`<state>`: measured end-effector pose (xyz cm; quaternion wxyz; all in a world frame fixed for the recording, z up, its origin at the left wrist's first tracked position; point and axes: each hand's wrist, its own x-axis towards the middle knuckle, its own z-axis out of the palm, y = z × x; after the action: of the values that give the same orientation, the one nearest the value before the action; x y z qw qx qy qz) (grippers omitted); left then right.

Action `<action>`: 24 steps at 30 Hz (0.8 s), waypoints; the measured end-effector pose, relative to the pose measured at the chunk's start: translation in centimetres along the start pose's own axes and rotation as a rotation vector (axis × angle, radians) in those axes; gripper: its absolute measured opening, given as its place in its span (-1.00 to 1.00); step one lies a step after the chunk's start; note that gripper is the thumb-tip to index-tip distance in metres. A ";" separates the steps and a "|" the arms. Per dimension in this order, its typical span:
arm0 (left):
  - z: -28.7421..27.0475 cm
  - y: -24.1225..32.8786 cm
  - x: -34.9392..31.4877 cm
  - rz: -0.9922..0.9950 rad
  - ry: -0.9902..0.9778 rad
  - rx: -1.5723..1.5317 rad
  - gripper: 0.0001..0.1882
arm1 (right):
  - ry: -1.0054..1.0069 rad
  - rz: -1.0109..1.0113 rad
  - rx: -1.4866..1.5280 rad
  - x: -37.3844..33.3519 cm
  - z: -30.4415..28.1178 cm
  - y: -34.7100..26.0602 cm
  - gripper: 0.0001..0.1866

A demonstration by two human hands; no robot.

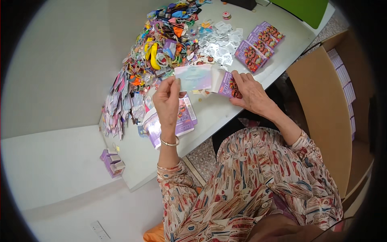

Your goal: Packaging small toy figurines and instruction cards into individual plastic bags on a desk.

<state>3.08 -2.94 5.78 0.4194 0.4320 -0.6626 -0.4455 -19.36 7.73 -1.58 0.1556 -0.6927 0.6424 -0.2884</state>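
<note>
Across my white table (225,109) spreads a heap of colourful small toys (165,44), with a fan of flat packets (117,101) at its near end and clear little bags (219,44) beside it. Purple printed cards (258,46) lie in a row toward the far right, a small tape roll (226,15) beyond them. A cardboard box (326,109) stands open at my right, and small purple boxes (112,162) sit low on my left.

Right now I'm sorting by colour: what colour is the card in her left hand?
Pale iridescent card, pastel blue-pink; head view.
</note>
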 end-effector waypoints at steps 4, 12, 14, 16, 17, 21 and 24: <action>2.3 -0.9 -1.3 0.111 0.009 0.220 -0.84 | 0.012 0.012 -0.003 -0.4 -0.2 0.1 -0.17; 5.3 -0.8 -3.3 0.439 -0.074 0.801 -0.89 | -0.019 0.007 -0.032 -1.2 -0.1 -0.8 -0.14; 6.4 -0.1 -3.2 0.528 -0.062 0.835 -0.87 | -0.027 0.043 -0.008 -1.2 -0.5 -0.7 -0.15; 6.5 0.0 -3.0 0.612 -0.046 0.870 -0.85 | -0.041 0.075 0.017 -1.3 -0.9 -0.3 -0.15; 6.1 0.1 -2.7 0.457 -0.081 0.596 -0.83 | 0.027 0.087 0.071 -1.4 -1.2 0.3 -0.14; 2.9 -3.8 -0.4 0.057 -0.107 0.358 -0.80 | 0.209 0.126 0.138 -2.3 -1.7 2.7 -0.09; 2.9 -7.2 -1.1 0.213 -0.146 0.601 -0.78 | 0.195 0.148 0.157 -2.3 -1.9 2.7 -0.05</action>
<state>2.11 -2.92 -1.95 0.2686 0.4316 -0.8343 -0.2133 -22.70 9.92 -2.16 0.1670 -0.5980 0.6791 -0.3915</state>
